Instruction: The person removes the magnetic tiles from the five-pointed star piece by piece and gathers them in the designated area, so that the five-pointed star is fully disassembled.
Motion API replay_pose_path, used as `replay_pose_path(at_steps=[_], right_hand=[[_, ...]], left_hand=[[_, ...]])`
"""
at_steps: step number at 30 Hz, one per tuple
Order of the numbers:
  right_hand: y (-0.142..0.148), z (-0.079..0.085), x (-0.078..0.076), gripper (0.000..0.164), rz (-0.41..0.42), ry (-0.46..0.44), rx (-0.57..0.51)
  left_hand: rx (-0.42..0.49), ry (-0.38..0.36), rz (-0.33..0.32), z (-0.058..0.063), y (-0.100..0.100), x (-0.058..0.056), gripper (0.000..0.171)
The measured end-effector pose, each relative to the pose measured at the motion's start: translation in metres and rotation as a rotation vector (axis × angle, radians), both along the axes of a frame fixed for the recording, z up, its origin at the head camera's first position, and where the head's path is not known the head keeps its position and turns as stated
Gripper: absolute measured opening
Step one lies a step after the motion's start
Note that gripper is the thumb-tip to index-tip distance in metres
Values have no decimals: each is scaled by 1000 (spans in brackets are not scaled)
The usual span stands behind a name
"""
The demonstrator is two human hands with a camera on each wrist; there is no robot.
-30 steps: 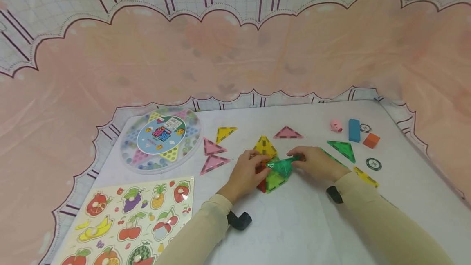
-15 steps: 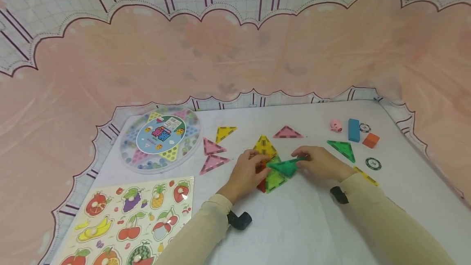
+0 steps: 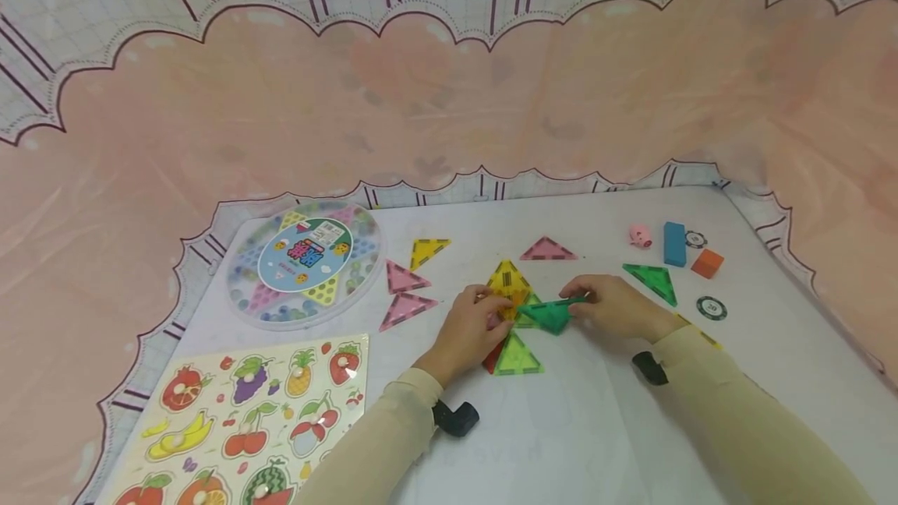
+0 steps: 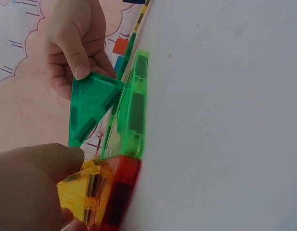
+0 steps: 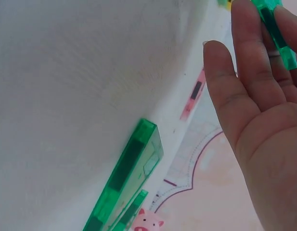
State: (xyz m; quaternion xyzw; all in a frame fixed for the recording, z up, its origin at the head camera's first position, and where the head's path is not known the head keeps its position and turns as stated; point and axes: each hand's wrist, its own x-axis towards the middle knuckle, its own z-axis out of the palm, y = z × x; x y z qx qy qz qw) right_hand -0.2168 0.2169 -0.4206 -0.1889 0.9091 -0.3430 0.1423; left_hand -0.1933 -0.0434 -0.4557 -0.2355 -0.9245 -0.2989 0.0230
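Note:
My left hand (image 3: 471, 331) grips a cluster of translucent magnetic tiles at the table's middle. A yellow triangular tile (image 3: 508, 280) points away from me, and a red tile (image 4: 120, 192) sits close to the left fingers, which partly hide it. One light green triangular tile (image 3: 519, 357) lies at the cluster's near side; a second shows beneath the dark green one. My right hand (image 3: 612, 306) pinches a dark green triangular tile (image 4: 90, 103) by one end, raised and tilted over the cluster's right side. In the left wrist view its lower tip is close to the left thumb.
Pink triangular tiles (image 3: 408, 309) and a yellow one (image 3: 426, 251) lie left. Right are a green tile (image 3: 652, 282), blue block (image 3: 675, 245), orange block (image 3: 707, 263), toy pig (image 3: 640, 237) and chips (image 3: 712, 308). A round game board (image 3: 245, 256) and fruit puzzle (image 3: 273, 404) occupy the left side.
My right hand has shifted slightly right with the dark green tile. The near light green tile has turned and come apart from the other one. The yellow tile has shifted slightly right.

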Motion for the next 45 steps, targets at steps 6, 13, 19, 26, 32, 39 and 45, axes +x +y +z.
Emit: replay_pose_path(at_steps=[6,13,19,26,32,39,45], right_hand=[[7,6,3,25,-2,18,11],[12,13,3,27,-12,31,-1],[15,15,3,21,-49,38,-18],[18,14,2,21,-97,36,-24],[20,9,1,23,-141,54,-34],[22,3,-3,24,-189,70,-11],[24,1,-4,26,-222,59,2]], left_hand=[[-8,-14,12,4,0,0,32],[-9,-25,20,4,1,-1,32],[-13,-31,23,3,2,-2,31],[-16,-34,20,2,2,-2,31],[-12,-43,28,2,2,-1,31],[-14,-45,32,2,2,-1,30],[-19,-54,34,3,3,-1,31]])
